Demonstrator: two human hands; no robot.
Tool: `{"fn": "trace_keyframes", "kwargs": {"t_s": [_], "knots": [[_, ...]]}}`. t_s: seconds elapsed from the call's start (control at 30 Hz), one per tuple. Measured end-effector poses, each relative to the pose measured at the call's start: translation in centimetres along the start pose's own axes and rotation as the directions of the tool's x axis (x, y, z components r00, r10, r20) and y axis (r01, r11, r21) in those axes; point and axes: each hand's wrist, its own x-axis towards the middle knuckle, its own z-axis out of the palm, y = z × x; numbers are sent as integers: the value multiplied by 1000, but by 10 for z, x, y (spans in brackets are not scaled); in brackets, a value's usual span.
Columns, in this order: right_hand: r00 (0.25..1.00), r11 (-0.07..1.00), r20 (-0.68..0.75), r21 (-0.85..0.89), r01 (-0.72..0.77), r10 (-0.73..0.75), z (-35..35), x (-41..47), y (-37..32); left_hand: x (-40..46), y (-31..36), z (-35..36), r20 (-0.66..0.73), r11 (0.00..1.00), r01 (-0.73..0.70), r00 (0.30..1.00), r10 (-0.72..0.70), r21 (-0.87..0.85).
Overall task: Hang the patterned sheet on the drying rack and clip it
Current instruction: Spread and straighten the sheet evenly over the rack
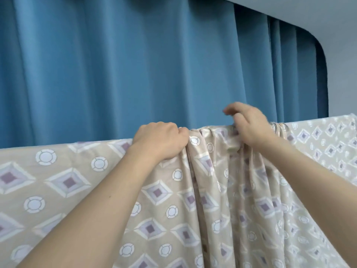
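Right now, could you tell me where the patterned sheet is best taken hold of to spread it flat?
Probably the bunched folds at the top edge of the patterned sheet, between the left hand and the right hand. Come from above and the near side: there the cloth is gathered thick, while both outer stretches already hang flat.

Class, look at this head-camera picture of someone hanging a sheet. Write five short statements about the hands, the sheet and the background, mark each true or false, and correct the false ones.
1. The patterned sheet is draped over a high edge, hanging down toward the camera. True.
2. The left hand grips the sheet's top edge. True.
3. The right hand hangs idle away from the fabric. False: it holds the bunched folds at the top edge.
4. The curtain behind is red. False: it is blue.
5. The sheet lies smooth between the hands. False: it is gathered into folds there.
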Motion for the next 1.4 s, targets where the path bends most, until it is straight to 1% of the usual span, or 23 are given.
{"fn": "trace_keyframes", "kwargs": {"t_s": [0.03,0.1,0.13,0.17,0.2,0.3,0.37,0.4,0.43,0.5,0.53,0.57,0.63,0.67,0.77,0.87,0.93,1.03,1.1,1.2,1.27,1.33,1.4], "knots": [[994,996,70,26,88,-89,10,-4,-17,0,-2,-1,12,1000,13,1000,-13,-12],[954,959,182,-114,260,-237,30,-15,-34,-2,-9,-3,43,1000,27,999,-27,-1],[944,929,178,-199,312,-279,36,-17,-29,-3,-13,-2,43,1000,14,999,-14,8],[948,914,144,-259,312,-283,36,-18,-18,-4,-15,-2,49,1000,1,999,-2,26],[964,921,111,-285,265,-243,31,-18,-2,-5,-17,-2,48,1000,-5,999,3,26],[999,948,35,-318,35,-25,6,-18,42,-10,-9,-8,65,1000,14,998,-13,-23],[987,931,29,-338,-138,157,-7,-14,46,-12,3,-12,74,999,10,997,-7,-42],[981,919,24,-356,-170,191,-9,-11,39,-13,6,-13,77,999,5,997,-1,-44],[986,936,20,-315,-153,168,-9,-9,28,-13,8,-14,79,999,3,997,0,-43],[997,988,57,-149,51,-42,1,-11,-8,-14,7,-15,79,999,6,997,-4,-35],[984,987,92,-45,157,-152,8,-15,-26,-14,5,-15,82,999,14,997,-11,-29],[962,971,131,7,239,-238,17,-20,-39,-14,2,-15,85,1000,22,996,-20,-22],[932,938,186,-95,332,-311,31,-26,-43,-14,-4,-15,99,999,40,994,-38,-16],[939,928,160,-173,331,-305,33,-26,-33,-15,-7,-15,101,999,41,994,-38,-21],[983,946,57,-267,184,-175,19,-25,5,-16,-8,-14,98,1000,13,995,-13,0],[997,956,38,-282,74,-66,11,-19,20,-14,0,-12,90,998,-34,995,30,48],[997,959,26,-276,71,-66,14,-17,16,-14,1,-11,68,999,-15,998,12,37],[989,971,-49,-204,124,-136,16,-22,19,-16,-7,-13,35,997,34,999,-36,64],[988,980,-106,-174,94,-113,11,-21,32,-18,-13,-17,69,995,45,996,-50,84],[985,989,-161,-145,33,-57,-6,-20,40,-15,-10,-26,171,995,40,984,-55,88],[987,992,-160,-128,-5,-16,-21,-20,44,-9,8,-31,184,997,16,983,-29,73],[993,991,-99,-110,-70,60,-33,-19,51,-2,37,-30,88,999,-32,996,30,31],[986,981,-26,-102,-165,163,-42,-14,64,8,75,-23,-2,993,-100,995,100,-69]]}}
